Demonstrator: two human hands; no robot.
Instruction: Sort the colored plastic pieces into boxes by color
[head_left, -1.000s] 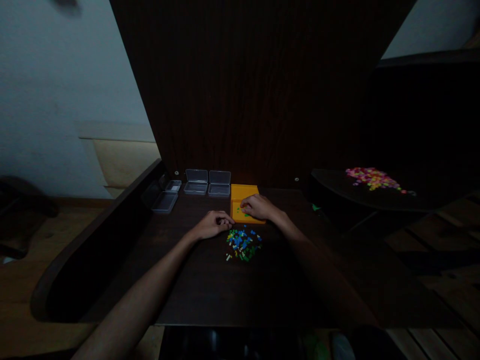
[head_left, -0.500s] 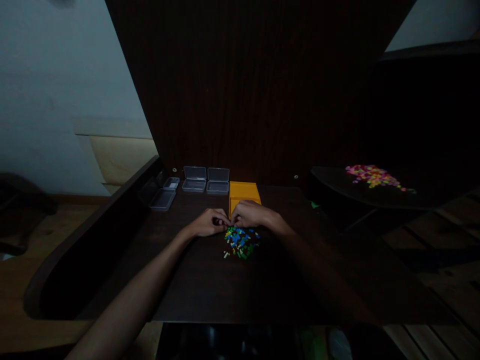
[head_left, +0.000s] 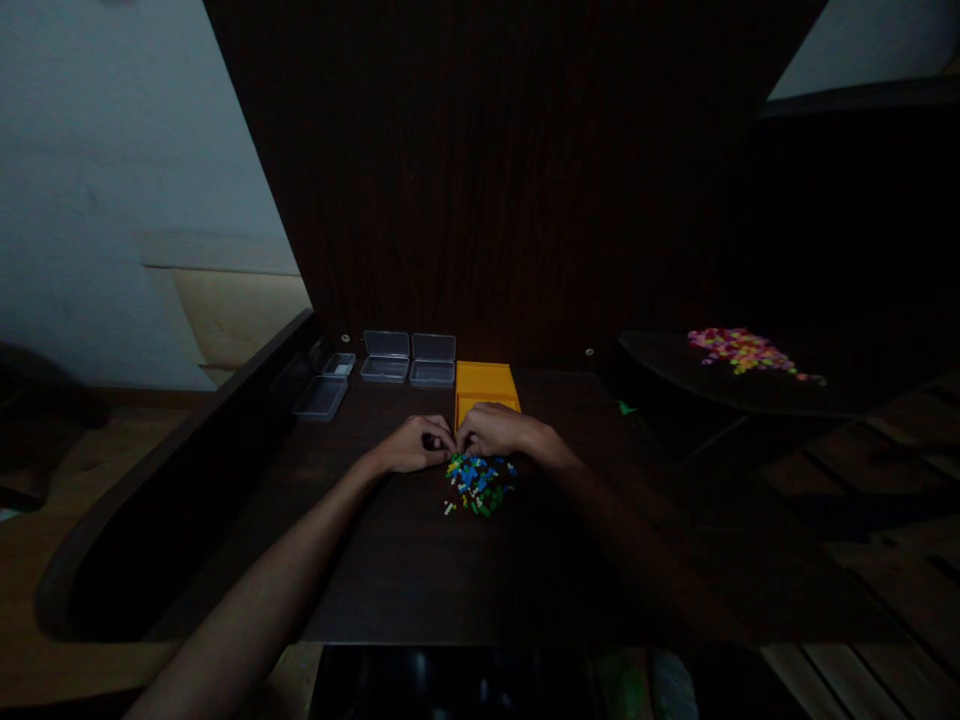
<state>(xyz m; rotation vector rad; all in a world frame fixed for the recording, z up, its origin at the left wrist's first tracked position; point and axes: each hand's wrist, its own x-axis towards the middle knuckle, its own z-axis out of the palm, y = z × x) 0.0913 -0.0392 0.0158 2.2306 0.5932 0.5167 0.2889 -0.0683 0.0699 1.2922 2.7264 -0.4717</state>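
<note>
A small heap of tiny building bricks (head_left: 478, 484), mostly blue and green with some yellow and white, lies on the dark table. At the heap's far edge my left hand (head_left: 417, 444) and my right hand (head_left: 490, 430) meet, their fingertips pinched together. Whatever sits between the fingers is too small and dark to make out. Just beyond my right hand is an open yellow box (head_left: 486, 378), its near part covered by that hand.
Two clear plastic boxes (head_left: 386, 370) (head_left: 433, 373) stand with lids raised by the back panel. Another clear box (head_left: 321, 397) and a smaller one (head_left: 341, 364) lie by the left side board. A pink and yellow heap of small pieces (head_left: 742, 350) rests on a side shelf at right.
The whole view has shifted very slightly. Both hands keep the same pinched pose at the heap's far edge, and nothing else has visibly moved.
</note>
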